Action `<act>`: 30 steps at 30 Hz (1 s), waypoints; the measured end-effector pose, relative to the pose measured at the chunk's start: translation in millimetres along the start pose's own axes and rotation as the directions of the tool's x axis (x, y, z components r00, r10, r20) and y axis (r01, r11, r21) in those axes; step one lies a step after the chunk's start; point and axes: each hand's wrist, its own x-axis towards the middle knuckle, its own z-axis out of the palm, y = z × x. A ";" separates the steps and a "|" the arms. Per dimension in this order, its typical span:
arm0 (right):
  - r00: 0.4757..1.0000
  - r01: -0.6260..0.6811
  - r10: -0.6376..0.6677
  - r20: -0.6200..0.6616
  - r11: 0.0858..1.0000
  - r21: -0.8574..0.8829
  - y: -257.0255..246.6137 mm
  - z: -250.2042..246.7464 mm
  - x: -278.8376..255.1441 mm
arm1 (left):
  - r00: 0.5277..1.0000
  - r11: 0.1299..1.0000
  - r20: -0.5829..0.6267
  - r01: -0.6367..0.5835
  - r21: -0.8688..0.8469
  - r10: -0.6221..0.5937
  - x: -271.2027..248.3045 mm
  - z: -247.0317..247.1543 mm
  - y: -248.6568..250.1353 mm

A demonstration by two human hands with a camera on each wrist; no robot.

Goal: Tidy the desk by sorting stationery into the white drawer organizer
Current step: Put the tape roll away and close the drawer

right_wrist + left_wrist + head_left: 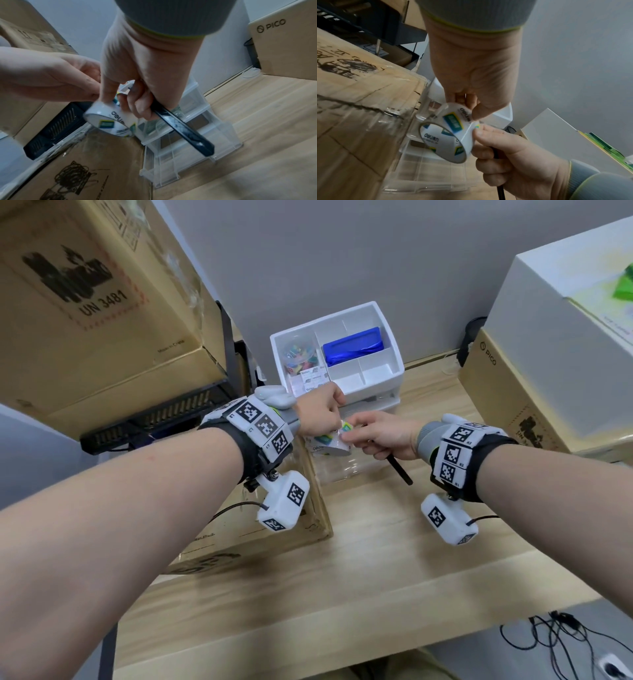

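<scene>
While both hands meet just in front of the white organizer [371,361], a roll of tape [448,136] hangs between them above a pulled-out clear drawer [181,136]. The left hand [317,414] pinches the roll's upper rim with thumb and fingers curled. The right hand [388,436] nips the opposite edge between thumb and forefinger, its other 3 fingers wrapped round a black pen [185,129] that slants down from the palm. A blue case [354,347] lies in the organizer's back compartment.
</scene>
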 end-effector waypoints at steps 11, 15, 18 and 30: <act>0.959 -0.185 0.038 -0.281 0.833 -0.521 32.2 -1.6 46.1 | 0.754 0.940 -0.627 0.327 0.100 -0.195 19.8 -43.8 -14.6; 0.965 -0.199 0.025 -0.260 0.716 -0.669 36.8 6.4 61.3 | 0.813 0.907 -0.530 0.384 0.173 -0.243 32.3 -45.3 -23.1; 0.966 -0.221 0.048 -0.255 0.666 -0.713 40.2 12.7 70.0 | 0.850 0.904 -0.458 0.382 0.192 -0.261 42.0 -48.2 -29.7; 0.956 -0.248 0.102 -0.275 0.781 -0.573 46.6 25.4 87.1 | 0.829 0.878 -0.452 0.445 0.176 -0.330 47.7 -53.6 -24.4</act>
